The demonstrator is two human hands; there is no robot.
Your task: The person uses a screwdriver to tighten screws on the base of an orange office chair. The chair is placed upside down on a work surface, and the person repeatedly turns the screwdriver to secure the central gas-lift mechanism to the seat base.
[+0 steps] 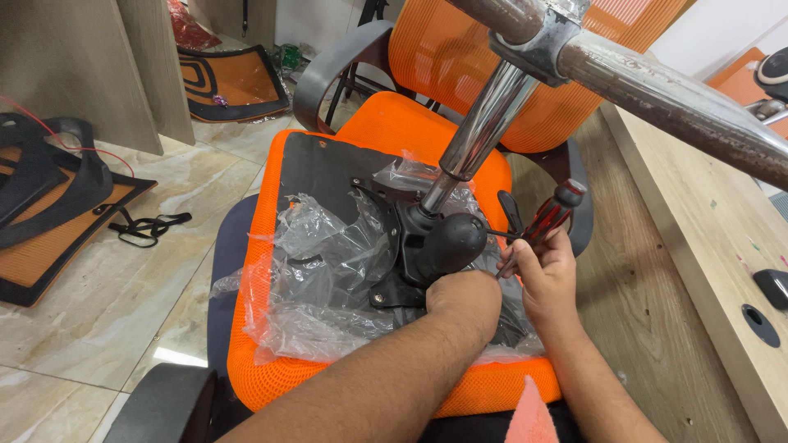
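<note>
Ribbed red-black screwdriver, crinkled clear plastic wrap.

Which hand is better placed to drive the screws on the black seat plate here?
Probably the right hand: it already grips the red-and-black screwdriver beside the black mechanism plate. The left hand is pressed on the plate, steadying it.

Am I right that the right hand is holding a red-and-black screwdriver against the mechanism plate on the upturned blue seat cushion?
Not quite. The head view shows the seat cushion is orange, not blue. The rest holds: the right hand grips a red-and-black screwdriver at the black mechanism plate, with the left hand beside it.
</note>
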